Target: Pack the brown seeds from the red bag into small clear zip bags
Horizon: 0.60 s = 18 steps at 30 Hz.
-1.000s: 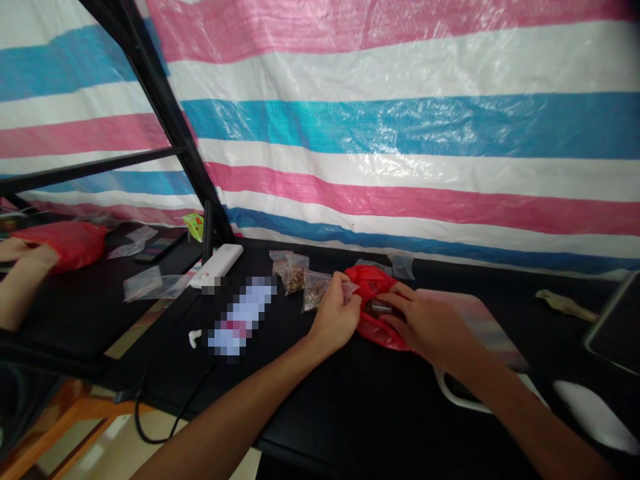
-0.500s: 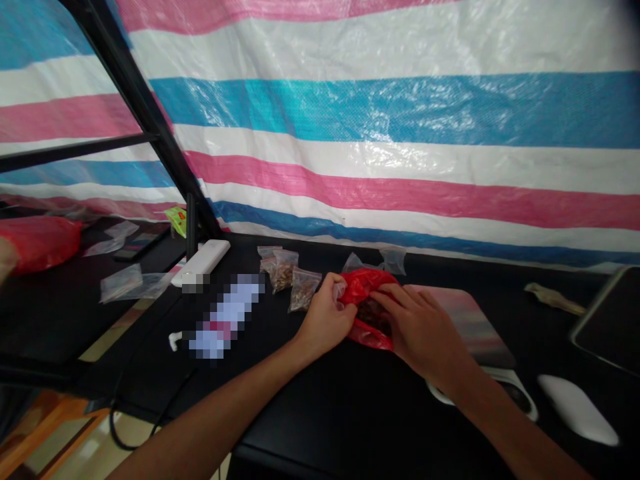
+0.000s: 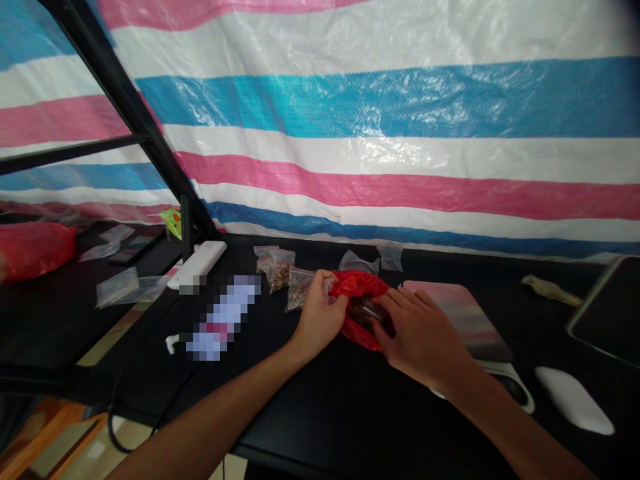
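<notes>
A red plastic bag (image 3: 363,283) sits open on the black desk, with dark brown loose bits inside. My left hand (image 3: 320,310) is closed on the bag's left edge, and a bit of clear plastic shows by its fingers. In the bag's mouth, my right hand (image 3: 415,327) has its fingers curled around a small dark, shiny object (image 3: 373,309), whose kind I cannot make out. Small clear zip bags (image 3: 281,270) with brown bits stand just beyond my left hand; another filled zip bag (image 3: 299,290) is partly hidden by it.
Empty clear bags (image 3: 390,257) lie at the back. On the right are a pinkish mat (image 3: 445,310), a white mouse (image 3: 574,400) and a dark screen (image 3: 613,313). A white power strip (image 3: 200,263) and a blurred-out phone-like item (image 3: 223,320) lie left. Another person's red bag (image 3: 37,250) is far left.
My right hand has turned inside the red bag, and a dark shiny object now shows at its fingers. My left hand keeps its hold on the bag. The view has shifted slightly.
</notes>
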Each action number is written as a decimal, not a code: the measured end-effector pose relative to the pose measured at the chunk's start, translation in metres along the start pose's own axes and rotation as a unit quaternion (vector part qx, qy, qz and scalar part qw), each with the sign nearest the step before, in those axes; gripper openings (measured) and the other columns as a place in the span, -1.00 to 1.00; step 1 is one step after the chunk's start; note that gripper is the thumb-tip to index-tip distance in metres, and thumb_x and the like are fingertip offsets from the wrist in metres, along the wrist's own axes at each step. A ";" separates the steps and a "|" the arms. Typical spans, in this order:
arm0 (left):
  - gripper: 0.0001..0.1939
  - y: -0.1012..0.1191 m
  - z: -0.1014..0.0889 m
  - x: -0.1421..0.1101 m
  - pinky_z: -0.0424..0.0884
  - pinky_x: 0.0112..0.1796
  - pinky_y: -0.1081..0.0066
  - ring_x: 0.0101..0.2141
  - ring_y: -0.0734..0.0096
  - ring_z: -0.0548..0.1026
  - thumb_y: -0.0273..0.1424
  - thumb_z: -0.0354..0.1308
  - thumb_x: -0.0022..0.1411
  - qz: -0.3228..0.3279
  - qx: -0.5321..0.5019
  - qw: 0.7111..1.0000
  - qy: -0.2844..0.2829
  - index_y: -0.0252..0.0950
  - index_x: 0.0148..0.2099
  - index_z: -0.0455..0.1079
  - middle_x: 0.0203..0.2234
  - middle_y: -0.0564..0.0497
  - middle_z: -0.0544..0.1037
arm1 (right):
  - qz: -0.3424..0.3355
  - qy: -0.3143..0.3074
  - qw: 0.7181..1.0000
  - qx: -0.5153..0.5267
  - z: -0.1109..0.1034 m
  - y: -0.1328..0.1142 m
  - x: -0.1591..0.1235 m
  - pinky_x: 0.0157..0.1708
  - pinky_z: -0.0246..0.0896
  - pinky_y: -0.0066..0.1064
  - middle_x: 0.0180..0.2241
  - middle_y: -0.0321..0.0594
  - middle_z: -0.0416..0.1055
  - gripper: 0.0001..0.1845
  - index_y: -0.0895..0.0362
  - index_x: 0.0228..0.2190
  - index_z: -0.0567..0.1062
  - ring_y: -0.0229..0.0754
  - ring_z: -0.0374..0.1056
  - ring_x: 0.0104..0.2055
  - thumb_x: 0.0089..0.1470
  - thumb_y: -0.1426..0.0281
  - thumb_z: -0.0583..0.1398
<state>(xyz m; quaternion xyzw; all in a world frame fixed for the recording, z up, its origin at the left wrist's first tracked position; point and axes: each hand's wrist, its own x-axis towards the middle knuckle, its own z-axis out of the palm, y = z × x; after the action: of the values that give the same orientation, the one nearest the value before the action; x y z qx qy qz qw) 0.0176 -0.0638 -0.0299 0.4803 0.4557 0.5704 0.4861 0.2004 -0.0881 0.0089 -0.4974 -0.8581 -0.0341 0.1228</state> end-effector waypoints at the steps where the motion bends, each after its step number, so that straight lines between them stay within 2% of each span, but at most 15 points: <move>1: -0.73 0.000 0.000 0.000 0.29 -0.43 0.55 -0.45 0.53 0.36 -0.61 0.15 0.08 -0.004 -0.004 1.000 -0.001 -0.22 -0.21 0.21 -0.39 0.15 0.39 | 0.005 0.002 1.000 -0.003 0.000 0.000 0.001 -0.02 0.14 -0.14 -0.23 -0.13 0.56 -0.84 0.12 -0.24 0.58 -0.01 0.41 -0.13 0.21 0.36 0.20; 4: -0.73 -0.001 0.000 0.001 0.31 -0.40 0.54 -0.41 0.52 0.37 -0.60 0.15 0.06 -0.007 -0.011 1.000 0.000 -0.22 -0.22 0.20 -0.36 0.13 0.40 | 0.015 0.027 0.999 -0.029 0.000 0.002 0.003 -0.05 0.15 -0.12 -0.25 -0.10 0.54 -0.87 0.13 -0.29 0.55 0.02 0.38 -0.15 0.18 0.36 0.20; 9: -0.71 0.002 -0.001 0.003 0.33 -0.34 0.53 -0.38 0.53 0.37 -0.57 0.18 0.08 -0.002 -0.014 1.000 -0.010 -0.23 -0.16 0.22 -0.35 0.14 0.38 | 0.002 0.072 0.995 -0.068 0.003 0.008 0.002 -0.06 0.13 -0.10 -0.10 -0.04 0.53 -0.71 0.13 -0.07 0.54 0.08 0.32 -0.07 0.17 0.46 0.17; 14: -0.59 0.000 0.000 -0.001 0.39 -0.27 0.46 -0.35 0.48 0.44 -0.42 0.31 0.14 -0.031 -0.012 0.996 -0.082 -0.24 -0.02 0.22 -0.31 0.10 0.47 | -0.006 0.062 0.996 -0.069 0.003 0.010 0.000 -0.04 0.12 -0.07 -0.04 -0.02 0.51 -0.67 0.14 -0.01 0.55 0.11 0.30 -0.03 0.21 0.46 0.15; 18: -0.59 -0.003 0.000 -0.002 0.36 -0.31 0.47 -0.37 0.47 0.45 -0.51 0.30 0.10 -0.013 0.028 0.994 -0.106 -0.26 -0.03 0.27 -0.34 0.09 0.50 | -0.014 0.052 0.998 -0.024 0.005 0.009 -0.001 0.02 0.12 -0.07 -0.01 -0.04 0.50 -0.65 0.13 0.03 0.55 0.10 0.27 0.04 0.25 0.46 0.14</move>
<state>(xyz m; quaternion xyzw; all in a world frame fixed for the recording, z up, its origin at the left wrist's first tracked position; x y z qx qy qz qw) 0.0182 -0.0653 -0.0334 0.5454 0.4232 0.4969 0.5259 0.2079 -0.0833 0.0035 -0.4857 -0.8563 -0.0821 0.1552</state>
